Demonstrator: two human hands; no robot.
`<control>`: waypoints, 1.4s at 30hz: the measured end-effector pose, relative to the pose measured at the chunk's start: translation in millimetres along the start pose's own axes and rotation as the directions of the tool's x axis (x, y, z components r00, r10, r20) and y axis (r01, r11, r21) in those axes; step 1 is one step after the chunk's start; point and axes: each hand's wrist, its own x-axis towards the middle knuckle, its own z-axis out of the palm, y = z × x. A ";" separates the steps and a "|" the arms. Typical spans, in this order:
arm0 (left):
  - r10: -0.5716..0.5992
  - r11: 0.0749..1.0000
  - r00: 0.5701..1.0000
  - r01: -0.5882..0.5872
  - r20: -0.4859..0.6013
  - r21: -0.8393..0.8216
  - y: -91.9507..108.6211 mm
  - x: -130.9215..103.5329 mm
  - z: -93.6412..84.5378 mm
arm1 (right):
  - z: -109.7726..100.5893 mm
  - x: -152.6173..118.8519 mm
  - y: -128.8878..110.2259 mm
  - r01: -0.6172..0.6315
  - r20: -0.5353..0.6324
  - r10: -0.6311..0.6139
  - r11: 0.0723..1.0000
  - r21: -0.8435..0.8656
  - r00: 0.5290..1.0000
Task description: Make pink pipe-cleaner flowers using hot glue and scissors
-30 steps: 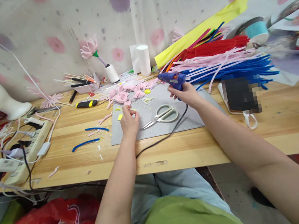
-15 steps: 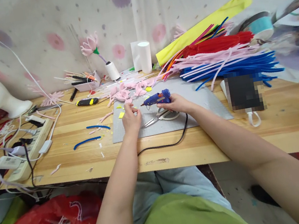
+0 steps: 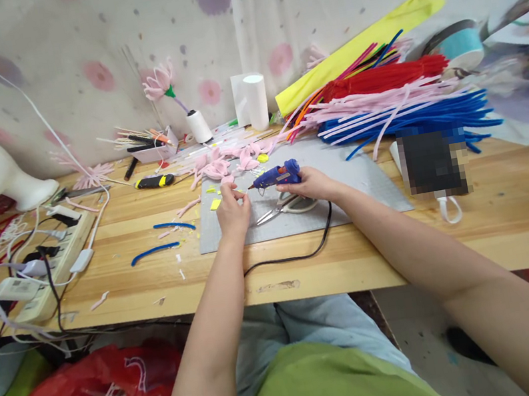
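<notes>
The right hand (image 3: 310, 185) is holding the blue glue gun (image 3: 278, 174), its fingers wrapping around the handle. The gun is pointing left, and its tip is sitting just beside the left hand (image 3: 233, 210). The left fingers are pressing close together — they seem to be pinching a pale bit (image 3: 246, 191), too small to make out well. Both hands are working over the grey mat (image 3: 350, 166) on the desk (image 3: 527, 221). The scissors (image 3: 273, 212) are lying on the mat, partly under the right hand. Pink petals (image 3: 213, 168) are lying just behind the left hand. The step in hand seems to be gluing the bit — so the next move is calling for a steady gun, a soft squeeze and careful left fingers.
</notes>
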 end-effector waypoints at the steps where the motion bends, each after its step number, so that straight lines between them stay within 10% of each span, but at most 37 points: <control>1: 0.002 1.000 1.000 -0.002 0.002 0.000 -0.1 -0.1 -0.1 | -0.1 0.3 0.5 0.000 -0.002 0.000 1.000 -0.005 1.000; 30: 0.059 0.974 0.995 -0.075 -0.080 -0.213 2.5 -3.4 -1.9 | -10.9 4.5 11.4 -0.060 -0.167 0.044 0.994 -0.092 0.985; 37: -0.257 0.831 0.927 0.068 -0.272 -0.552 -22.2 16.9 -4.6 | -31.7 20.6 48.0 -0.201 -0.527 0.129 0.976 -0.081 0.840; 42: -0.446 0.719 0.833 0.114 -0.328 -0.686 -40.4 28.4 -9.8 | -30.0 26.5 55.2 -0.279 -0.520 0.104 0.922 -0.270 0.848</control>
